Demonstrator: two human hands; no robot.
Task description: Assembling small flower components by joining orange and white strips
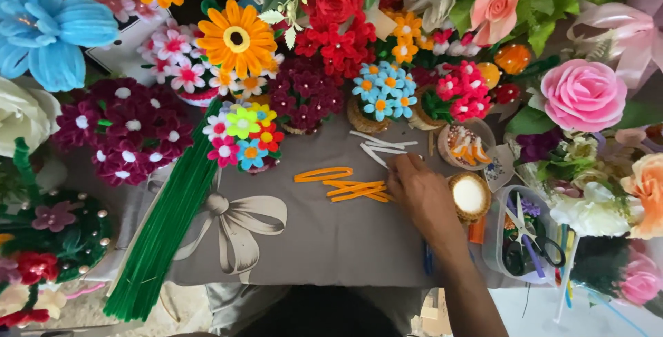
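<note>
Head view: my right hand (419,192), fingers loose and gripping nothing, rests on cut orange pipe cleaners (349,186) near white pieces (380,147); many flowers finished, strips unshaped, left hand unseen.

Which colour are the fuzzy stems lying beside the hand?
Orange fuzzy stems, by the right hand; head view.

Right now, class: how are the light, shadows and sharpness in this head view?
Head view: soft, even light, no glare; the right hand casts only a faint shadow on the grey cloth; the middle looks sharp, while the blue flower and pink rose near the edges look softer and slightly stretched.
</note>
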